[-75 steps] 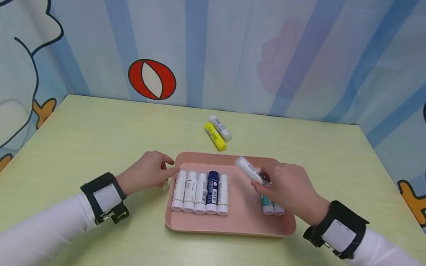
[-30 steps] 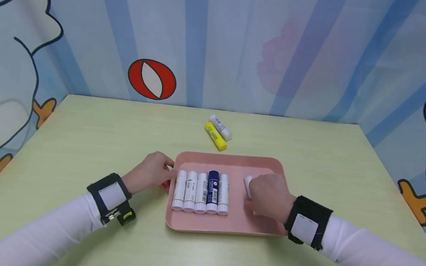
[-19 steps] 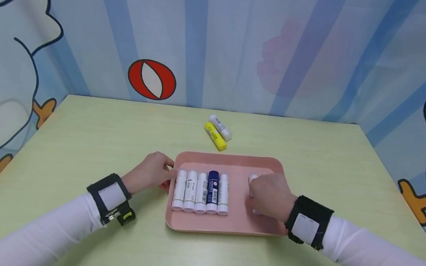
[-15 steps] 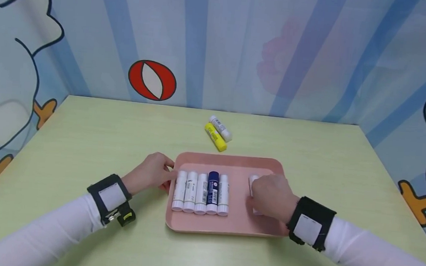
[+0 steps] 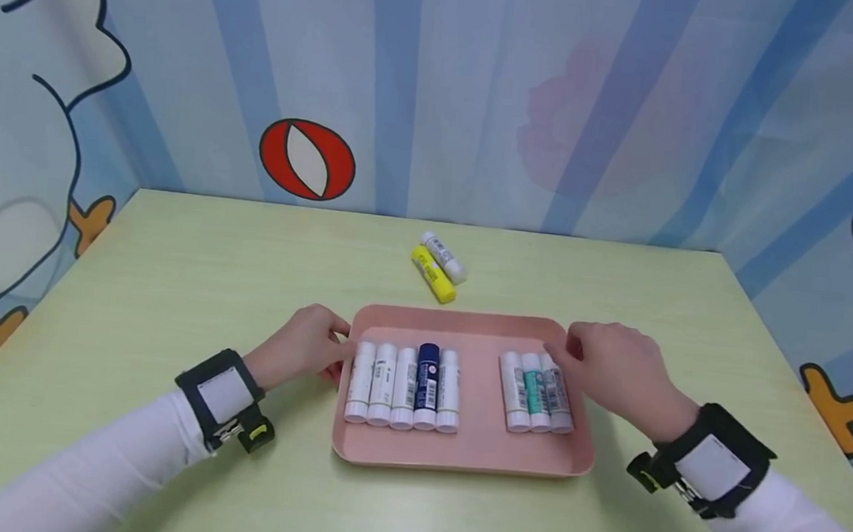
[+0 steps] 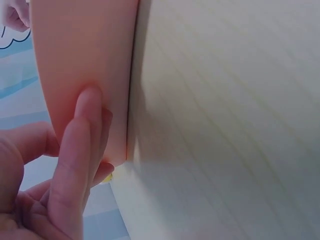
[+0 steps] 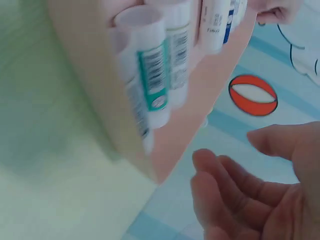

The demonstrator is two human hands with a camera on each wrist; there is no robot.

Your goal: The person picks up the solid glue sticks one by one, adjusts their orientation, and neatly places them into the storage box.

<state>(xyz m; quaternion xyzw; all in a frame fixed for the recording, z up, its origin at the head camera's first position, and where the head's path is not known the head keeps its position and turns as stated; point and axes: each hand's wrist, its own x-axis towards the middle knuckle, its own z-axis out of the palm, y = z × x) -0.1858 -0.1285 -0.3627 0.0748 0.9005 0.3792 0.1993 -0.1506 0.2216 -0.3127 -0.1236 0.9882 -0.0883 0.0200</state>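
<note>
A pink tray [image 5: 475, 454] holds two groups of glue sticks lying side by side. The left group is several white glue sticks [image 5: 383, 384] with one dark blue glue stick [image 5: 427, 387] among them. On the right lie a white glue stick [image 5: 513, 391], a green-labelled glue stick [image 5: 536, 393] and another white one with a grey label. My left hand [image 5: 303, 341] grips the tray's left rim, thumb over the edge and fingers against the outer wall [image 6: 90, 55]. At the tray's far right corner is my right hand [image 5: 624, 373], thumb and fingers apart, holding nothing [image 7: 250, 195].
Behind the tray, a yellow glue stick [image 5: 433, 275] and a white glue stick [image 5: 444, 257] lie slantwise together on the pale wooden table [image 5: 247, 252]. A printed blue-striped backdrop [image 5: 455, 93] stands along the table's far edge.
My right hand sets a white glue stick beside the green-labelled one, then lets go and moves right to the tray's corner. My left hand stays at the left rim.
</note>
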